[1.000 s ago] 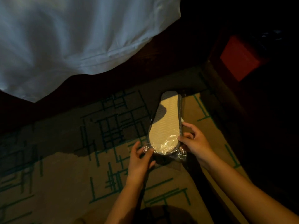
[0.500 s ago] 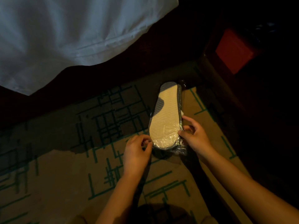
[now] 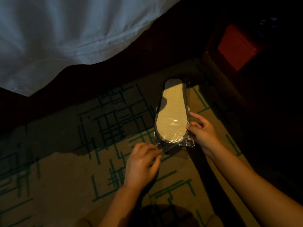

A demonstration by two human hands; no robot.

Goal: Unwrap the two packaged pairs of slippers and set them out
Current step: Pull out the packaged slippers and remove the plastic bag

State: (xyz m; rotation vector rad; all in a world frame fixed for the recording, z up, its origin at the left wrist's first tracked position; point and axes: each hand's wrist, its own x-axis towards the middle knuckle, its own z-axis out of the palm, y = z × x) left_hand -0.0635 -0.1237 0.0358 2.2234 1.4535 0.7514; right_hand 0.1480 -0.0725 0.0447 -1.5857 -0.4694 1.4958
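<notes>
Head camera gives me one wrapped pair of slippers held sole-up above the patterned carpet, right of centre, its toe end pointing far and its heel end near. My right hand grips the near right edge of the pack, thumb on the pale sole and fingers curled behind the side. My left hand is closed in a pinch on a stretched strip of the clear plastic wrap at the pack's near left corner.

Compared with half a second ago, that left hand has drawn away toward the near left, and the film now runs taut between its fingertips and the pack, where before the hand sat close against the heel end. The pack itself has hardly shifted, and the right hand keeps the same hold.

As for edges, the white bed linen hangs over the far left, with a dark band of shadow under its hem. A dark piece of furniture runs along the right, just beside the pack's far end, and a red box sits in it. Open carpet spreads to the left and near left of my hands, lit in the near part and shadowed farther off. I see only this one pack.
</notes>
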